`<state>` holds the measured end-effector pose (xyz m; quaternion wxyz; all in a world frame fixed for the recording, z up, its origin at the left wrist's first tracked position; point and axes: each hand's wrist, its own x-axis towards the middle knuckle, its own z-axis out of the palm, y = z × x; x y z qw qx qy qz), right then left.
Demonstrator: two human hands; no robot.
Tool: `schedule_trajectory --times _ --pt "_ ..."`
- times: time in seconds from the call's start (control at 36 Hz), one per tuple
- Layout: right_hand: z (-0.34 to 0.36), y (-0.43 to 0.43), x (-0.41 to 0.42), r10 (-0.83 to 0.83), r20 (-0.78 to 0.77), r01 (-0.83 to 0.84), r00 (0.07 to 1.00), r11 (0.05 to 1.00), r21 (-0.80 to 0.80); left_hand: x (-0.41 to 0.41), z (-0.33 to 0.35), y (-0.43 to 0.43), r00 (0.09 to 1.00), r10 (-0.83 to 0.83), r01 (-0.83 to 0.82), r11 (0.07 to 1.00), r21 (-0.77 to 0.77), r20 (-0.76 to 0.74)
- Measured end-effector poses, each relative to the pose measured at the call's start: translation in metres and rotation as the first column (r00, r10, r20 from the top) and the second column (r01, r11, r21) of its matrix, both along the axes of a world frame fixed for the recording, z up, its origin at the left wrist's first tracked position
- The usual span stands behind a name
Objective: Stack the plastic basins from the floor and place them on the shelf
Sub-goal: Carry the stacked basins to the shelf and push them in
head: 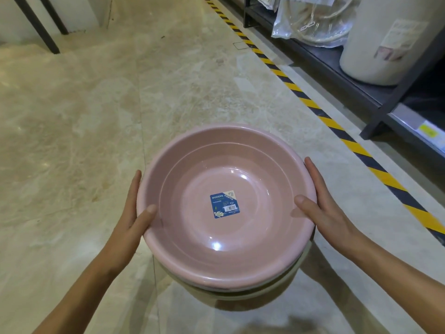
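Note:
A pink plastic basin (243, 256) with a blue label at its bottom tops a nested stack. Rims of paler basins (243, 291) show beneath it at the near side. My left hand (133, 213) grips the stack's left rim, thumb over the edge. My right hand (322, 203) grips the right rim the same way. The stack is above the marble floor, held between both hands. The dark metal shelf (356, 75) runs along the right side, beyond a yellow-black striped tape line.
On the shelf stand a large white bucket (382, 44) and a plastic-wrapped coil of hose (313, 22). Yellow-black hazard tape (337, 126) marks the floor in front of the shelf. Dark poles (38, 25) lean at the upper left.

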<state>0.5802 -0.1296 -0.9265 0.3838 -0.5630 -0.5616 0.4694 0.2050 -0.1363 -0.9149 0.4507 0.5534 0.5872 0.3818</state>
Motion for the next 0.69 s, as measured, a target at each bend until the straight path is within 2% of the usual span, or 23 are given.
schedule_trajectory --times 0.11,0.28,0.44,0.56,0.69 --pt "-0.001 -0.003 -0.004 -0.005 -0.047 0.005 0.999 1.000 -0.001 0.003 -0.013 0.000 0.988 0.031 -0.029 0.999 -0.017 0.153" --pt "-0.002 -0.004 -0.004 -0.002 -0.078 0.004 0.997 1.000 0.024 0.009 -0.017 0.001 0.963 0.124 -0.127 0.992 0.000 0.239" --pt "0.003 -0.005 -0.008 -0.068 -0.108 0.074 0.992 0.996 0.052 0.015 -0.014 0.002 0.938 0.188 -0.194 0.981 -0.010 0.292" --pt "0.007 -0.006 -0.010 -0.108 -0.104 0.111 0.989 0.993 0.028 0.018 -0.009 0.001 0.932 0.222 -0.232 0.973 0.001 0.286" --pt "0.015 -0.009 -0.014 -0.151 -0.113 0.152 0.982 0.988 -0.001 0.022 -0.001 -0.002 0.953 0.234 -0.248 0.967 0.055 0.192"
